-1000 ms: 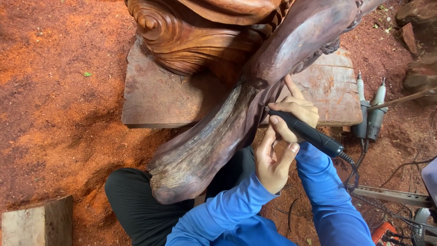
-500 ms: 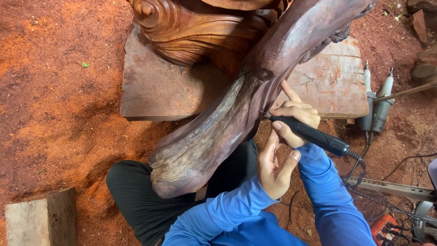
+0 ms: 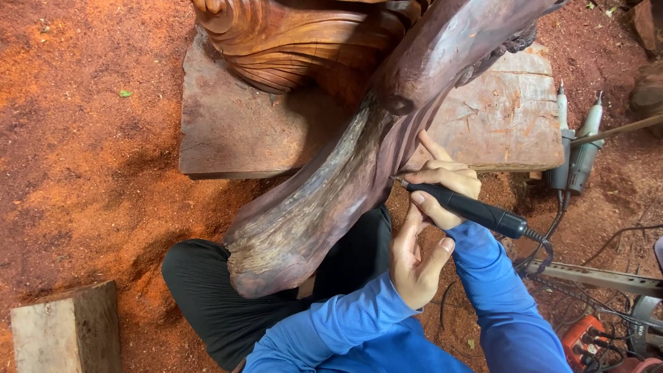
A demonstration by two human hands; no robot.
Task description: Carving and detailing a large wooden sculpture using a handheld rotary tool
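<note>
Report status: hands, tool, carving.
Right hand grips black rotary tool, tip at wood carving. Left hand open, steadying the right. Nothing obstructing.

Single head view, looking steeply down, close above hands and carved wood [image 3: 345,186].

The light is soft and even daylight, quite bright, with no hard sun. Shadows are weak and diffuse: a dark zone lies under the large carved wood piece [image 3: 345,186] near the centre of the frame, and a soft shadow falls on the red sawdust ground [image 3: 90,179] at middle left. A mild sheen shows on the polished curls at the top centre. The focus is sharp in the centre; the corners look slightly softer and stretched.
</note>
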